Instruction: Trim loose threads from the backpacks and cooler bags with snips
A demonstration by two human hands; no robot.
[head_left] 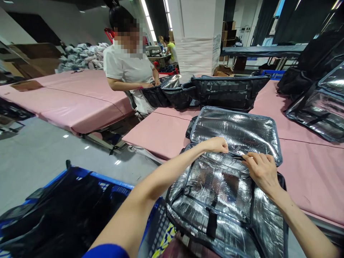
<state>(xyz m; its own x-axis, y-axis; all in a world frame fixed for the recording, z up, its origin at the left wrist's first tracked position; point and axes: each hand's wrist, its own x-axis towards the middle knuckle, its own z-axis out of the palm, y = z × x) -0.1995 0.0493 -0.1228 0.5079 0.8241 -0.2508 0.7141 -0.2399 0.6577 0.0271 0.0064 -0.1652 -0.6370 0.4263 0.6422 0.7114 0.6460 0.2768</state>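
An insulated bag (220,193) with a silver foil lining lies open in front of me, its foil-lined lid (236,129) folded back on the table. My left hand (216,144) is closed in a fist at the seam between lid and body; what its fingers grip there is hidden. From the right, my right hand (262,170) pinches a thin dark pointed tool (238,157) along the same seam, its tip toward my left hand. The tool is too small to name surely. A black strap (212,223) lies across the foil inside.
Pink-covered tables (158,132) stretch left and right. Beyond the lid stand black bags (225,91), where a co-worker (129,68) in white has both hands on one. More foil-lined bags (319,111) lie at right. A blue crate (118,184) of black fabric stands lower left.
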